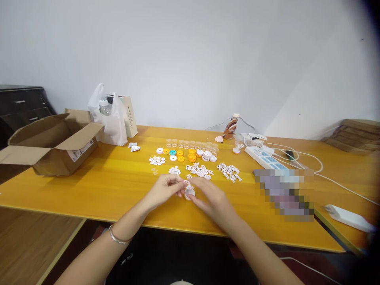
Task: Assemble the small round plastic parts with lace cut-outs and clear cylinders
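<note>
My left hand (168, 189) pinches a small white openwork plastic part (188, 183) between thumb and fingertips. Just below that part is a small round clear-and-white cup (190, 193), close to the table's front. My right hand (214, 201) curves about the cup's right side, its thumb against the cup and its fingertips beside the white part. Beyond my hands lie a pile of white openwork parts (199, 170), a second pile (229, 171), small white pieces (174, 170) and white knob-like pieces (157, 160). Tiny clear bits (154, 171) lie at the left.
Behind are coloured discs (180, 158) and a row of clear cups (187, 145). An open cardboard box (65, 148) and a white plastic bag (114, 122) stand left. A brown bottle (231, 127), a power strip (265, 158) and loose white cables (305, 155) are right.
</note>
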Demonstrator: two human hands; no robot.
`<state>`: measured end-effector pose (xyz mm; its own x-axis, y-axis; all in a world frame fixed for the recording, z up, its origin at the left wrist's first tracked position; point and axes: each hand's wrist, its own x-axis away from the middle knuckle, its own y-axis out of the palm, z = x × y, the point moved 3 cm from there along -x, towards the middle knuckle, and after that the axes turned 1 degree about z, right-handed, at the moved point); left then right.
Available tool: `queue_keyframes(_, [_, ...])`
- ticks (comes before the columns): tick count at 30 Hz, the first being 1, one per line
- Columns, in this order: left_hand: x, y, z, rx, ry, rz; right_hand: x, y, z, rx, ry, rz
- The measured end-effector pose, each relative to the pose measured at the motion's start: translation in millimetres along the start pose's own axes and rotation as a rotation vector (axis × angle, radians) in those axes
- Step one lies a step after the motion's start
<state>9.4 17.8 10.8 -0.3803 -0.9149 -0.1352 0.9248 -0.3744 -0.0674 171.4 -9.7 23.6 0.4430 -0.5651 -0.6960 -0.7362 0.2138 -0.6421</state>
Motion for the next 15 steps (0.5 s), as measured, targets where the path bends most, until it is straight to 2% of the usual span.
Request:
queue_keyframes(2, [2.0,3.2,0.8,-0.002,-0.001,-0.073,8.9,3.9,-8.9,0.054,-0.096,0.024])
queue_keyframes(5, [4.5,6.1,1.2,-0.004,-0.008,-0.131,16.1,4.9,-11.4,0.115,-0.147,0.082])
queue_keyframes(11, [5.9,7.7,0.4,0.001,-0.034,-0.13,17.2,0.6,-10.9,0.054,-0.09,0.032])
queue_keyframes(15, [5.1,9.7,-1.1,0.005,-0.028,-0.135,20.8,3.8,-16.9,0.148,-0.064,0.071])
